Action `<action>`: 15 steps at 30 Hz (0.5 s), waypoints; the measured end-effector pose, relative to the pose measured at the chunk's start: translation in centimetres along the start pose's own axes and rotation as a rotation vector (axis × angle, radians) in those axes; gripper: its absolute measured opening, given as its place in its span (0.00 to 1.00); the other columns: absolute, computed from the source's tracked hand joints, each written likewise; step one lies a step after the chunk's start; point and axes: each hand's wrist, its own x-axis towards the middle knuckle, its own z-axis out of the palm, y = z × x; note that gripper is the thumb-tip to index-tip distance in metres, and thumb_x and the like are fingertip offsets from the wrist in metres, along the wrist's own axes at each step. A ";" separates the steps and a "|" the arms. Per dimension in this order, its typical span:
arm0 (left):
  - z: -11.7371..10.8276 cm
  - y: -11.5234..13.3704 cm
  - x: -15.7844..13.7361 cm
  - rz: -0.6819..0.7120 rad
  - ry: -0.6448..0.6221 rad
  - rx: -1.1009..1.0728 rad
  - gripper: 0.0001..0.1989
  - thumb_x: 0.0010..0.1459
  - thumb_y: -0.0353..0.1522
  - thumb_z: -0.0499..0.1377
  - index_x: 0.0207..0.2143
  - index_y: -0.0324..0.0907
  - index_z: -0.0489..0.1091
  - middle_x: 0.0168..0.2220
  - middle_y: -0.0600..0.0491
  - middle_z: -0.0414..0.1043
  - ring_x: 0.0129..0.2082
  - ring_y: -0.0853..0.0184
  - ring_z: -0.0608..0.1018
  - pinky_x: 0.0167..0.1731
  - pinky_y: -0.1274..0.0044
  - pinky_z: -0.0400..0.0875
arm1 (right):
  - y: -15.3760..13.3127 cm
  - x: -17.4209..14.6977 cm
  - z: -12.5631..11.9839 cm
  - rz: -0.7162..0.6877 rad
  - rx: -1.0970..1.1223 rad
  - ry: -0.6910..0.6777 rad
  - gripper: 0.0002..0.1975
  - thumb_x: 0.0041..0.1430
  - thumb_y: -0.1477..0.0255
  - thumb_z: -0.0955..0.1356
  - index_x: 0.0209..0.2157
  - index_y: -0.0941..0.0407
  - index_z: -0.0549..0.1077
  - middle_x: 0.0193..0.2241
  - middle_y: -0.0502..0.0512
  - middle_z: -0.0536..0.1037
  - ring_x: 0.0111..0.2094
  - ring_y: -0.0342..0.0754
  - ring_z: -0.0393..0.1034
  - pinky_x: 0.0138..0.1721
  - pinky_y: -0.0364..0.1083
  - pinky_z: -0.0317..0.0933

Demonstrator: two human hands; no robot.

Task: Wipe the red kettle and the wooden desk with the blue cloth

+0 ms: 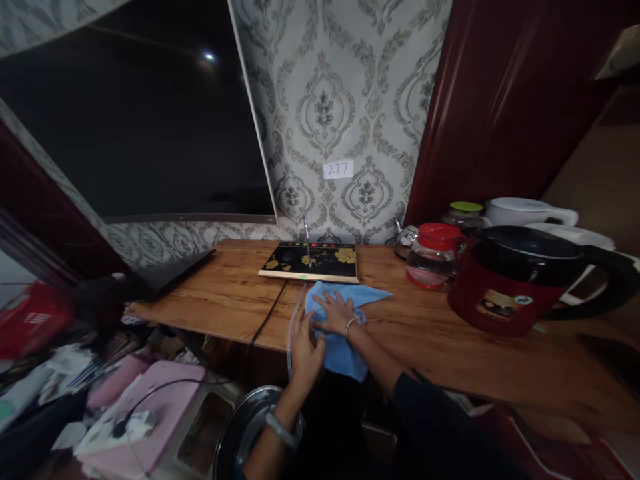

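— Cloth first: where does it lie?
— Blue, at the near edge of the wooden table, one corner hanging over the front, just in front of the black tray with gold flowers.
— And the hands?
— Right hand lies flat on it, fingers spread, palm down, pinching nothing. Left hand rests on the cloth's left edge, fingers loosely extended; whether its fingertips nip the fabric, I cannot tell.
— So which step would you call this?
— Wiping or smoothing, I judge: the cloth is pressed to the wood, not lifted.
— What does a next move call for?
— Steady downward pressure and a sweep along the grain. A thin tube runs off the tray past the left hand, so a stroke that way should stay clear of it.
— Anything to the right?
— Glass pot with a red lid, then a red kettle with a black rim, both near enough to knock on a wide stroke. A dark screen hangs on the wall beyond.
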 end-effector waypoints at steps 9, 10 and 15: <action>-0.3 2.1 -0.6 -0.001 -0.016 -0.079 0.18 0.60 0.36 0.54 0.52 0.46 0.70 0.55 0.46 0.69 0.57 0.58 0.70 0.56 0.60 0.66 | 2.8 -6.9 0.1 -0.278 0.033 0.119 0.25 0.54 0.65 0.70 0.55 0.47 0.71 0.54 0.51 0.74 0.53 0.55 0.64 0.51 0.53 0.57; -0.2 2.3 -0.3 -0.006 -0.040 -0.092 0.18 0.60 0.36 0.54 0.52 0.45 0.69 0.55 0.46 0.69 0.57 0.59 0.70 0.57 0.60 0.66 | 3.4 -7.8 -0.2 -0.260 0.032 0.132 0.24 0.53 0.66 0.70 0.54 0.47 0.72 0.52 0.51 0.75 0.51 0.55 0.65 0.49 0.52 0.58; 1.4 2.1 1.3 -0.013 -0.121 -0.082 0.19 0.60 0.34 0.52 0.53 0.44 0.68 0.54 0.45 0.69 0.57 0.58 0.70 0.58 0.60 0.64 | 7.5 -10.0 -1.6 -0.131 0.057 0.204 0.21 0.51 0.70 0.69 0.49 0.52 0.75 0.47 0.55 0.77 0.47 0.56 0.67 0.49 0.53 0.59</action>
